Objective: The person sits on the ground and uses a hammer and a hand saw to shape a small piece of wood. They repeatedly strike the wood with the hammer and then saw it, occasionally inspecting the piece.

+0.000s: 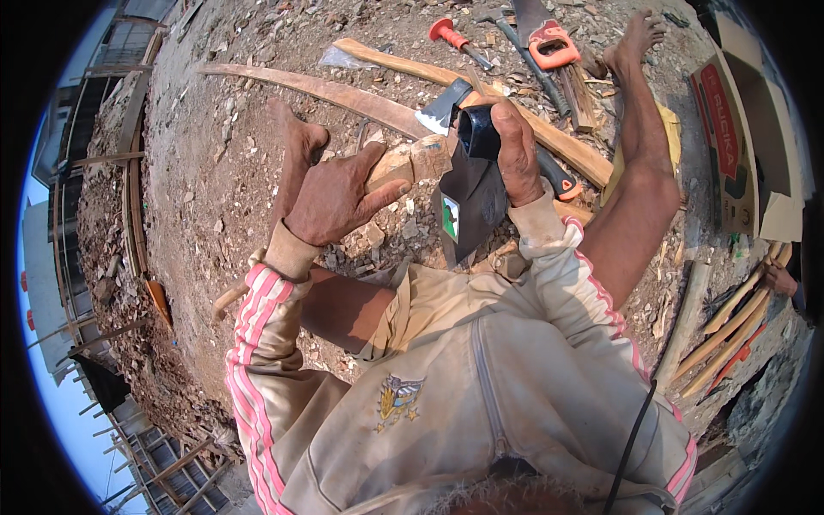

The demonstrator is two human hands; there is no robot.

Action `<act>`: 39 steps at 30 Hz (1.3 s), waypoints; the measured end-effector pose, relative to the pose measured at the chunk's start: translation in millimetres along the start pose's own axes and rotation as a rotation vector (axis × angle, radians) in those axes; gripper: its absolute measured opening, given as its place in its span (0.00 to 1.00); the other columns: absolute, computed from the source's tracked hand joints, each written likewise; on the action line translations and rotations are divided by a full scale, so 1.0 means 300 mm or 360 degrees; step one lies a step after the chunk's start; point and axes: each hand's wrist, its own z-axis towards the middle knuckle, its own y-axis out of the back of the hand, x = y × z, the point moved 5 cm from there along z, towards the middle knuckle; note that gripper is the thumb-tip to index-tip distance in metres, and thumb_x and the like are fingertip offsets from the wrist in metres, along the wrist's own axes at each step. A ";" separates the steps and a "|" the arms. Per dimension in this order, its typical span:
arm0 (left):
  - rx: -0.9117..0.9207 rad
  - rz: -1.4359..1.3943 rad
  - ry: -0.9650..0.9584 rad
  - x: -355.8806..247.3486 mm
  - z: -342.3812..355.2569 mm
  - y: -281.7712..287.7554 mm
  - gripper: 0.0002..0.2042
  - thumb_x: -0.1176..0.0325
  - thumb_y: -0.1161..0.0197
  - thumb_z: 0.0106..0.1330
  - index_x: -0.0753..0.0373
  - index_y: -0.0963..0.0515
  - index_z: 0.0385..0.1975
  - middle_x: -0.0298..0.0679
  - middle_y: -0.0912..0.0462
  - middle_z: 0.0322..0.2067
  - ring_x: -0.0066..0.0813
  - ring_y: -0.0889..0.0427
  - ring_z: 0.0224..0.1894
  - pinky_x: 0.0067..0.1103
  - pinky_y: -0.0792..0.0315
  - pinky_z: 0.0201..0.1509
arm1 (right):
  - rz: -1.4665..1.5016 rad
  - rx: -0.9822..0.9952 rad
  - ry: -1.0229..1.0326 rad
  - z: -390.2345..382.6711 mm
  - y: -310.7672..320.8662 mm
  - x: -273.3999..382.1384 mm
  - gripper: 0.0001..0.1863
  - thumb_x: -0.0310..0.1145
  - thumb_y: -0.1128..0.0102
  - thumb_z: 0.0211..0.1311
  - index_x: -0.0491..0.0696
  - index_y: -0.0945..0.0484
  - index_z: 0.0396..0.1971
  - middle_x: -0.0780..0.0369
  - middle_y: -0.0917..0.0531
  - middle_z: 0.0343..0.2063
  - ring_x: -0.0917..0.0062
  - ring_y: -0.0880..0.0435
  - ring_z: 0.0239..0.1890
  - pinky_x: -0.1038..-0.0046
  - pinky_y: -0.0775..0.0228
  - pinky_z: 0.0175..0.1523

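My right hand (519,154) grips a dark hoe head (476,206) by its round black eye. Its broad blade hangs toward my lap and carries a green and white sticker. To its left, my left hand (335,193) has thumb and fingers around a short, pale wooden block (390,169); the block's far end lies close to the hoe head. Just beyond the hands is an axe (442,107) with a bright edge, its black and orange grip (556,176) showing right of my right hand. My bare legs spread to both sides.
A curved brown wooden handle (318,88) and a lighter one (386,60) lie ahead. Beyond are a red-gripped chisel (459,43), a hammer (524,60) and a handsaw (554,45). At right stand a cardboard box (730,146) and stacked handles (725,330) near another person's hand (781,279).
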 end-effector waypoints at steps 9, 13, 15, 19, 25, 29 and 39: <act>-0.0073 0.0050 -0.0062 -0.024 -0.028 0.057 0.29 0.39 0.49 0.71 0.63 0.23 0.49 0.53 0.19 0.20 0.55 0.30 0.47 0.48 0.63 0.71 | -0.0128 0.0210 0.0027 -0.041 -0.051 0.108 0.24 0.52 0.50 0.74 0.42 0.22 0.40 0.65 0.24 0.32 0.82 0.28 0.36 0.76 0.33 0.46; -0.0007 -0.0009 -0.0016 -0.055 -0.055 0.070 0.26 0.46 0.41 0.69 0.69 0.26 0.43 0.58 0.33 0.41 0.56 0.36 0.55 0.43 0.55 0.74 | -0.0404 0.0177 0.0145 -0.064 -0.071 0.155 0.23 0.50 0.49 0.74 0.41 0.23 0.40 0.62 0.23 0.31 0.77 0.26 0.36 0.72 0.32 0.47; -0.0058 0.0016 0.0019 -0.064 -0.079 0.074 0.25 0.44 0.44 0.70 0.66 0.24 0.44 0.56 0.27 0.30 0.57 0.38 0.57 0.44 0.56 0.73 | -0.0524 0.0273 0.0194 -0.064 -0.081 0.155 0.23 0.49 0.49 0.74 0.41 0.23 0.41 0.59 0.22 0.31 0.74 0.24 0.36 0.71 0.31 0.47; -0.0177 0.0121 0.0000 -0.079 -0.097 0.081 0.26 0.42 0.46 0.71 0.63 0.24 0.46 0.53 0.20 0.20 0.58 0.33 0.51 0.45 0.48 0.63 | -0.0467 0.0255 0.0131 -0.066 -0.078 0.111 0.23 0.48 0.48 0.74 0.39 0.22 0.44 0.56 0.20 0.34 0.70 0.22 0.38 0.68 0.30 0.49; 0.0031 -0.0250 0.0119 -0.076 -0.112 0.019 0.26 0.42 0.45 0.71 0.64 0.27 0.47 0.53 0.20 0.20 0.58 0.25 0.39 0.44 0.38 0.46 | -0.0308 0.0298 0.0125 -0.073 -0.087 0.048 0.25 0.50 0.50 0.75 0.38 0.22 0.44 0.54 0.18 0.35 0.70 0.21 0.39 0.68 0.30 0.50; 0.0126 -0.0397 0.0188 -0.082 -0.092 -0.016 0.27 0.42 0.44 0.71 0.64 0.29 0.48 0.52 0.20 0.21 0.58 0.20 0.31 0.44 0.30 0.35 | -0.0530 0.0439 0.0082 -0.067 -0.104 0.036 0.26 0.51 0.53 0.75 0.39 0.22 0.42 0.58 0.20 0.35 0.73 0.23 0.39 0.71 0.32 0.51; -0.0012 -0.0707 0.0366 -0.080 -0.045 -0.078 0.26 0.44 0.43 0.71 0.66 0.30 0.48 0.54 0.21 0.22 0.59 0.17 0.29 0.42 0.27 0.30 | -0.0123 0.0153 -0.0346 -0.041 -0.166 0.027 0.32 0.58 0.59 0.75 0.43 0.19 0.33 0.64 0.19 0.26 0.80 0.22 0.30 0.75 0.30 0.40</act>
